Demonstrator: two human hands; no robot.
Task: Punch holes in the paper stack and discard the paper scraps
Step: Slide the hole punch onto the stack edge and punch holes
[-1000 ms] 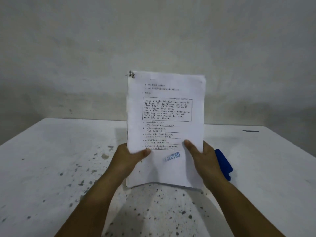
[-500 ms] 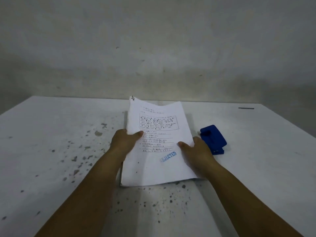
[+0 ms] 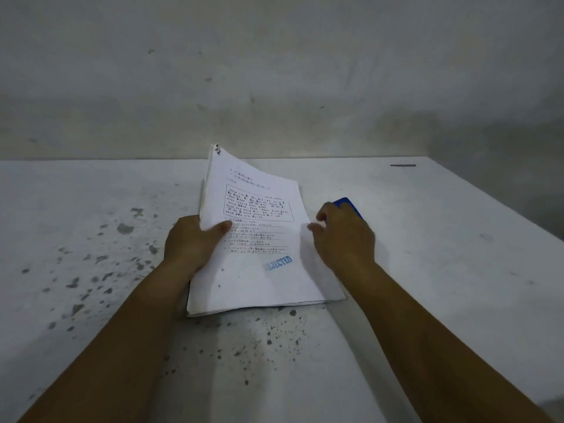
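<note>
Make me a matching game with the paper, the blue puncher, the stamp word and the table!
Things:
1. paper stack
2. hole punch
3. REJECTED stamp
4. table

Clues:
A. mostly hidden behind the right hand
B. white with dark speckles
C. held at its edge by the left hand
D. blue letters on the top page

Pairs: 1-C, 2-A, 3-D, 4-B

The counter (image 3: 442, 270) lies bare to the far left and far right, giving wide room on both sides. In the middle the paper stack (image 3: 259, 279) blocks the way, its far end tilted up off the surface. The blue hole punch (image 3: 348, 203) sits just right of it, mostly hidden behind the right hand (image 3: 345, 236).
</note>
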